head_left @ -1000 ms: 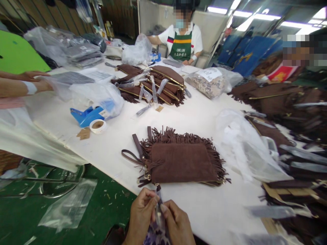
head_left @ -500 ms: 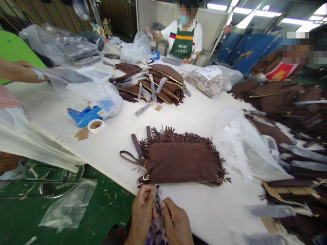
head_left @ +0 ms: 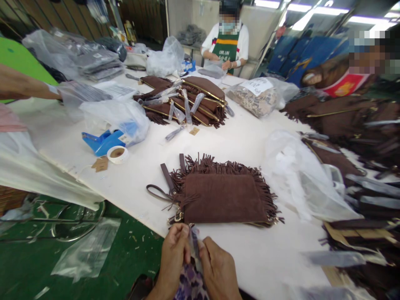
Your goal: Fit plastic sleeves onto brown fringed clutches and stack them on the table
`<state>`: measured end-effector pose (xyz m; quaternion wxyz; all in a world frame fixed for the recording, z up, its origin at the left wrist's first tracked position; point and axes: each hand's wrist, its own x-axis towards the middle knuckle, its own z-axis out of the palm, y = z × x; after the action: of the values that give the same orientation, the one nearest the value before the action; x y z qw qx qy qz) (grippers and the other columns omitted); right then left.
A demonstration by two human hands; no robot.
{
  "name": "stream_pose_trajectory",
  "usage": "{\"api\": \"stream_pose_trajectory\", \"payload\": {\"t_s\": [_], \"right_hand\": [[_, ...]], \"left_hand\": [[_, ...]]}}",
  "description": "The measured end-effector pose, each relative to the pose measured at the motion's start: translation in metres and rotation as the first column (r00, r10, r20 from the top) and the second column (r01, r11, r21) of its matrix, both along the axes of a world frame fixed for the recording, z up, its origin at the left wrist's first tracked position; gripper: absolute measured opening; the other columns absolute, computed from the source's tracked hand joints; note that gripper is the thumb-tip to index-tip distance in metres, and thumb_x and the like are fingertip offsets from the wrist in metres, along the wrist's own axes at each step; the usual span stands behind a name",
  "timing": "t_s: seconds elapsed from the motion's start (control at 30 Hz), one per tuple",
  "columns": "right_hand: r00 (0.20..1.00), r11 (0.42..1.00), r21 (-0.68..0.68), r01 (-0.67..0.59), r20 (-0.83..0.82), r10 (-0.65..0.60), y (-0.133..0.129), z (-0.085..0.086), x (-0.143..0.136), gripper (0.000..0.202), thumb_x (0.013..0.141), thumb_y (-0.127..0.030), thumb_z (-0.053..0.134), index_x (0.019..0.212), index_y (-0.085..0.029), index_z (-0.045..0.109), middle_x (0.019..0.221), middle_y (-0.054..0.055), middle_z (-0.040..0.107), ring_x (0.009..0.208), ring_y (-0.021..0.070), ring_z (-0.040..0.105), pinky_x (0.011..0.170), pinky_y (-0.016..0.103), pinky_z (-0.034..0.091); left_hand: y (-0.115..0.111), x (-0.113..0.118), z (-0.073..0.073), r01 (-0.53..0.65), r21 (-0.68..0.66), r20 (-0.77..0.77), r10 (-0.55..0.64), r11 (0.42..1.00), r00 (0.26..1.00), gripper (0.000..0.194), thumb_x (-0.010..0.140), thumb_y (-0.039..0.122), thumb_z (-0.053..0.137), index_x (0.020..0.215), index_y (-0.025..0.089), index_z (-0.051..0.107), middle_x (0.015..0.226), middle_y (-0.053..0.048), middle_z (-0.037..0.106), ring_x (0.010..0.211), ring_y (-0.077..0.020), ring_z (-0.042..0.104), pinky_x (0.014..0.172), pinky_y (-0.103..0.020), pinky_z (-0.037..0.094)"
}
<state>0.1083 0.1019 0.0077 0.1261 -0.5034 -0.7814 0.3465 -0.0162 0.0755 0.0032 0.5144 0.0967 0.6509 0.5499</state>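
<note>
Near the table's front edge, my left hand (head_left: 175,246) pinches the upper end of a plastic-wrapped strap (head_left: 195,242), close to the metal clasps of a brown fringed bag. My right hand (head_left: 218,262) is closed on the same wrapped strap lower down; its fingertips are partly hidden. The brown suede bag (head_left: 221,198) lies flat just beyond my hands, fringe along its far and right sides. A bare loop strap (head_left: 158,193) sticks out to its left.
Brown bags with wrapped straps (head_left: 200,102) are piled at the back. A blue tape dispenser (head_left: 103,142) and tape roll (head_left: 117,154) sit at left. Clear plastic (head_left: 296,175) and more bags (head_left: 346,112) lie at right. Co-workers stand around the table.
My right hand has shifted slightly right and turned, and the wrapped strap shows more between my hands. The far co-worker's hands have come together. The right co-worker's hand has risen into view.
</note>
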Motion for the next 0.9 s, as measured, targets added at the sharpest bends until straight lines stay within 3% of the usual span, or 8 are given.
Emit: {"api": "stream_pose_trajectory", "payload": {"t_s": [0.17, 0.33, 0.47, 0.57, 0.73, 0.9], "right_hand": [[1.0, 1.0, -0.009, -0.018, -0.012, 0.018, 0.001, -0.001, 0.004, 0.03, 0.098, -0.033, 0.031, 0.075, -0.022, 0.048, 0.063, 0.0, 0.058, 0.054, 0.0134, 0.053, 0.055, 0.024, 0.032], [0.998, 0.998, 0.039, -0.05, -0.022, 0.051, -0.001, -0.007, 0.01, 0.029, 0.097, -0.031, 0.031, 0.075, -0.022, 0.047, 0.062, 0.0, 0.057, 0.053, 0.0139, 0.053, 0.053, 0.024, 0.031], [0.997, 0.998, 0.009, -0.056, -0.045, 0.057, -0.01, -0.017, 0.018, 0.031, 0.098, -0.034, 0.029, 0.077, -0.022, 0.048, 0.063, 0.0, 0.057, 0.054, 0.0146, 0.055, 0.054, 0.023, 0.033], [0.997, 1.0, -0.002, -0.009, -0.071, 0.009, -0.017, -0.02, 0.026, 0.035, 0.099, -0.037, 0.027, 0.078, -0.022, 0.05, 0.063, 0.0, 0.058, 0.055, 0.0145, 0.055, 0.055, 0.023, 0.035], [0.997, 0.999, 0.02, 0.025, -0.075, -0.024, -0.029, -0.023, 0.041, 0.037, 0.099, -0.039, 0.027, 0.076, -0.022, 0.05, 0.061, -0.001, 0.057, 0.052, 0.0134, 0.054, 0.053, 0.022, 0.035], [1.0, 0.999, 0.033, -0.028, -0.005, 0.029, -0.049, -0.023, 0.072, 0.034, 0.099, -0.037, 0.028, 0.077, -0.022, 0.049, 0.062, 0.0, 0.059, 0.055, 0.0146, 0.056, 0.054, 0.023, 0.037]], "left_hand": [[0.009, 0.001, 0.011, -0.061, -0.024, 0.023, 0.061, 0.998, 0.998, 0.039, 0.078, 0.054, 0.061, 0.079, 0.017, 0.053, 0.033, 0.01, 0.036, 0.031, -0.0043, 0.022, 0.036, -0.015, 0.015], [0.014, -0.004, 0.011, -0.003, -0.077, -0.046, 0.0, 0.997, 0.999, 0.041, 0.078, 0.056, 0.061, 0.078, 0.015, 0.056, 0.032, 0.009, 0.039, 0.029, -0.0058, 0.028, 0.036, -0.017, 0.016], [0.013, -0.006, 0.009, 0.074, -0.055, 0.057, -0.071, 0.996, 0.996, 0.045, 0.079, 0.057, 0.059, 0.073, 0.012, 0.059, 0.032, 0.007, 0.04, 0.031, -0.0054, 0.027, 0.038, -0.018, 0.02], [0.008, -0.004, 0.009, 0.049, -0.018, 0.064, -0.048, 0.999, 0.997, 0.042, 0.079, 0.056, 0.06, 0.078, 0.013, 0.058, 0.037, 0.006, 0.043, 0.033, -0.0058, 0.029, 0.038, -0.018, 0.019], [-0.018, 0.006, 0.006, 0.036, -0.038, -0.122, -0.04, 0.999, 0.992, 0.039, 0.081, 0.054, 0.057, 0.094, 0.018, 0.057, 0.047, 0.006, 0.051, 0.036, -0.0082, 0.038, 0.039, -0.017, 0.025], [-0.043, 0.013, 0.007, 0.212, -0.058, -0.296, -0.22, 0.976, 0.93, 0.032, 0.085, 0.049, 0.054, 0.088, 0.018, 0.06, 0.049, 0.006, 0.049, 0.042, -0.0097, 0.042, 0.046, -0.02, 0.034]]}}
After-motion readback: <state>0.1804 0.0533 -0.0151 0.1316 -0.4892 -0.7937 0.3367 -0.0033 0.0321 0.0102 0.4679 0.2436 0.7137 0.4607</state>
